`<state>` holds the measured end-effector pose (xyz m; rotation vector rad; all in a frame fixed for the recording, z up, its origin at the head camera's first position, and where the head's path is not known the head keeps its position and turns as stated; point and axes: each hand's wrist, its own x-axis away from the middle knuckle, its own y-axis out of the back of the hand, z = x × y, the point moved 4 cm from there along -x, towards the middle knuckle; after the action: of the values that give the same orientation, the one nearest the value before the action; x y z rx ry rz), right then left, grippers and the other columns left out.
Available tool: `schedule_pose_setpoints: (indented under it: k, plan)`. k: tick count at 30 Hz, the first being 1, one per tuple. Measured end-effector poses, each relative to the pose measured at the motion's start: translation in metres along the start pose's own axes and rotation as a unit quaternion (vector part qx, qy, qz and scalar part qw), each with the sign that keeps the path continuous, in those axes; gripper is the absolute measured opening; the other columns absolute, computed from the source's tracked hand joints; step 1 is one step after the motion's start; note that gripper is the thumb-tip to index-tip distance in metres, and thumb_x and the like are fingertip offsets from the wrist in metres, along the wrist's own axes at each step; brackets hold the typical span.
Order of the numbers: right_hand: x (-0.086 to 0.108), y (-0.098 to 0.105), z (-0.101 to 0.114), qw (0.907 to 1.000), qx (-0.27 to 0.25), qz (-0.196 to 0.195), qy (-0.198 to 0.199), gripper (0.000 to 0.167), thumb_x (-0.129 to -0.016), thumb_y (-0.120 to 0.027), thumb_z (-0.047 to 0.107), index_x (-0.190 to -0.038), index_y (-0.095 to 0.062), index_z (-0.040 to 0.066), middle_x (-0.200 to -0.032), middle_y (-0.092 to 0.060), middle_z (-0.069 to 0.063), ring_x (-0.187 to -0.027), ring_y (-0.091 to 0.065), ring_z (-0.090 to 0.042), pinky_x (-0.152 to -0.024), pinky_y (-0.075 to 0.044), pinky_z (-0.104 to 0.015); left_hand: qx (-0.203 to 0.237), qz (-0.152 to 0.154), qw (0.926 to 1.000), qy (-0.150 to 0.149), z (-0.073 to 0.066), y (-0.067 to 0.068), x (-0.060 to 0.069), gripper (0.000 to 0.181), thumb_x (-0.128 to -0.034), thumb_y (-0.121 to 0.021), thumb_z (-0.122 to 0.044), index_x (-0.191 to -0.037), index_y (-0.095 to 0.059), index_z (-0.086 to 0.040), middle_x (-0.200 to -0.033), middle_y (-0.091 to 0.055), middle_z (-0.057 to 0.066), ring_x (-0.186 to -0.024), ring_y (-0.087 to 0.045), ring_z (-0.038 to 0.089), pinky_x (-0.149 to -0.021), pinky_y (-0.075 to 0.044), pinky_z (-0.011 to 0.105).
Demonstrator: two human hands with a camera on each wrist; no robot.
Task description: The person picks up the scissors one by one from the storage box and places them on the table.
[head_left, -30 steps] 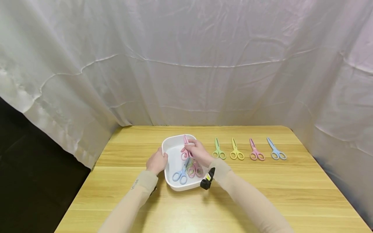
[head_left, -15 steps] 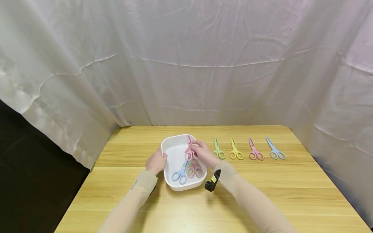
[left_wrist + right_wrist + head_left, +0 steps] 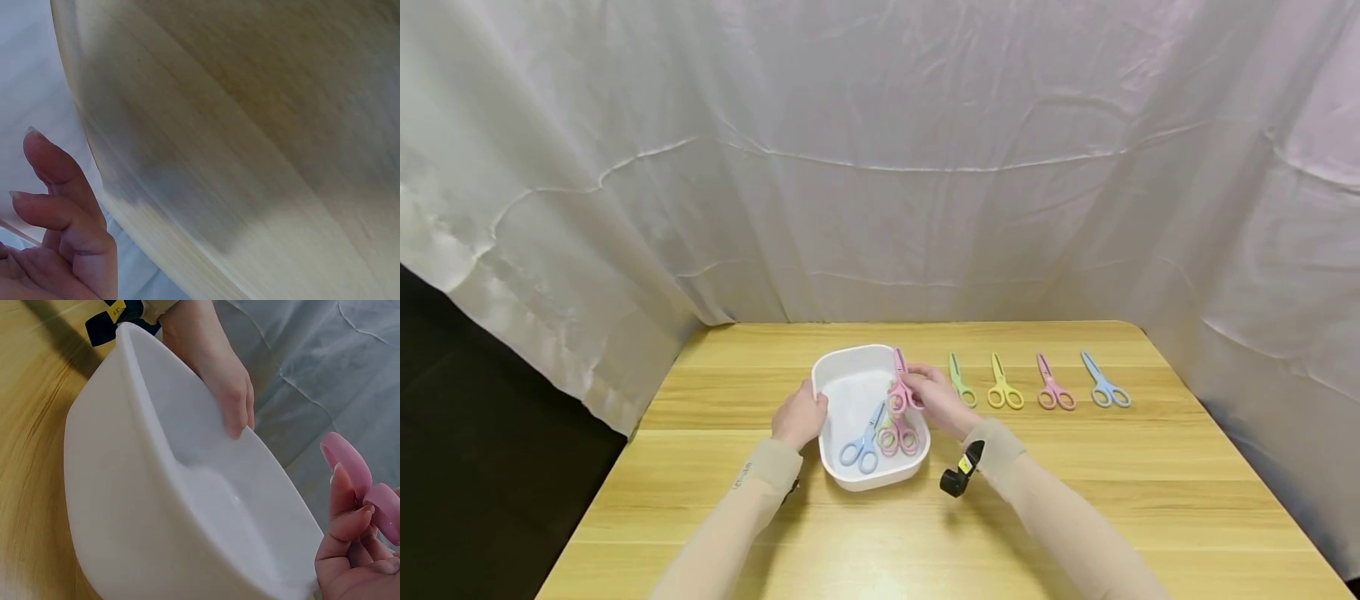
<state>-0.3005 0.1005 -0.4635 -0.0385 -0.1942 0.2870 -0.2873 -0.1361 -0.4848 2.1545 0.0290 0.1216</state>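
"What sits closest?"
"The deep white plastic tray (image 3: 880, 482) on the wood-grain worktop (image 3: 1075, 487). Inside lie blue plastic scissors (image 3: 868, 437), beside an overlapping pile of pink and green scissors (image 3: 898, 428)."
"And the hands?"
"The left hand (image 3: 800, 415) has its fingers clamped on the tray's left rim, thumb inside. The right hand (image 3: 938, 398) pinches pink plastic scissors (image 3: 901, 384) by the handles, over the tray's right side. Whether they touch the pile, I can't tell."
"Farther off?"
"A spaced row: green scissors (image 3: 957, 379), yellow scissors (image 3: 1001, 386), pink scissors, closed (image 3: 1051, 386), and light-blue scissors (image 3: 1102, 383). Then a pale curtain (image 3: 880, 242)."
"Risks?"
"A loop could snag the pile or rim, I'd judge; a loose pinch could let the blades swing; that right hand, so near the green pair, might nudge it askew."
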Motion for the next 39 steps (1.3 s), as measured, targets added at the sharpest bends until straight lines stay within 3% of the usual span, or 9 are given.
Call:
schedule_pose_setpoints:
  k: [10, 18, 21, 25, 34, 39]
  plan:
    - [0.008, 0.012, 0.000, 0.9998, -0.022, 0.000, 0.004, 0.045, -0.104, -0.045, 0.011, -0.139, -0.040, -0.018, -0.079, -0.060, 0.005, -0.062, -0.047, 0.000, -0.055, -0.038, -0.012, 0.000, 0.007, 1.0000, 0.002, -0.001, 0.002, 0.002, 0.056, -0.1045, -0.039, -0.027, -0.152, -0.037, 0.003, -0.115, -0.071, 0.022, -0.081, -0.071, 0.026, -0.063, -0.053, 0.035]
    - [0.011, 0.024, -0.007, 0.9989, -0.047, -0.003, -0.009, 0.045, -0.105, -0.044, 0.014, -0.140, -0.040, -0.015, -0.079, -0.061, 0.006, -0.060, -0.048, 0.001, -0.054, -0.039, -0.011, -0.003, 0.011, 0.9999, 0.005, -0.001, 0.002, 0.002, 0.057, -0.1048, -0.038, -0.028, -0.152, -0.036, 0.003, -0.108, -0.072, 0.021, -0.075, -0.070, 0.024, -0.059, -0.051, 0.032]
    - [0.011, 0.030, -0.011, 0.9985, -0.053, -0.008, -0.011, 0.037, -0.106, -0.045, 0.015, -0.132, -0.046, -0.011, -0.078, -0.062, 0.005, -0.060, -0.050, 0.000, -0.054, -0.041, -0.011, -0.001, 0.011, 0.9999, 0.005, -0.001, 0.002, 0.002, 0.057, -0.1047, -0.038, -0.028, -0.152, -0.035, 0.003, -0.105, -0.072, 0.020, -0.073, -0.069, 0.024, -0.057, -0.050, 0.031]
    - [0.014, 0.039, -0.016, 0.9989, -0.041, -0.012, -0.017, 0.028, -0.106, -0.044, 0.017, -0.122, -0.051, -0.005, -0.079, -0.064, 0.004, -0.063, -0.056, -0.002, -0.056, -0.047, -0.013, -0.002, 0.008, 0.9999, 0.006, -0.001, 0.001, 0.002, 0.057, -0.1045, -0.039, -0.028, -0.152, -0.036, 0.003, -0.106, -0.072, 0.020, -0.076, -0.070, 0.025, -0.058, -0.050, 0.032]
    - [0.019, 0.057, -0.027, 0.9995, 0.004, -0.014, -0.028, 0.043, -0.107, -0.044, 0.022, -0.133, -0.043, -0.012, -0.092, -0.063, 0.002, -0.079, -0.061, -0.005, -0.071, -0.054, -0.018, -0.005, 0.004, 1.0000, 0.001, -0.001, 0.001, 0.001, 0.055, -0.1043, -0.039, -0.027, -0.151, -0.038, 0.003, -0.109, -0.072, 0.021, -0.080, -0.071, 0.027, -0.061, -0.052, 0.034]
    - [0.021, 0.066, -0.033, 0.9992, 0.006, -0.015, -0.036, 0.043, -0.107, -0.042, 0.021, -0.134, -0.042, -0.013, -0.091, -0.061, 0.001, -0.077, -0.059, -0.005, -0.069, -0.053, -0.017, -0.004, 0.004, 1.0000, 0.001, -0.002, 0.002, 0.002, 0.056, -0.1041, -0.039, -0.027, -0.150, -0.038, 0.003, -0.111, -0.072, 0.022, -0.081, -0.070, 0.028, -0.063, -0.053, 0.035]
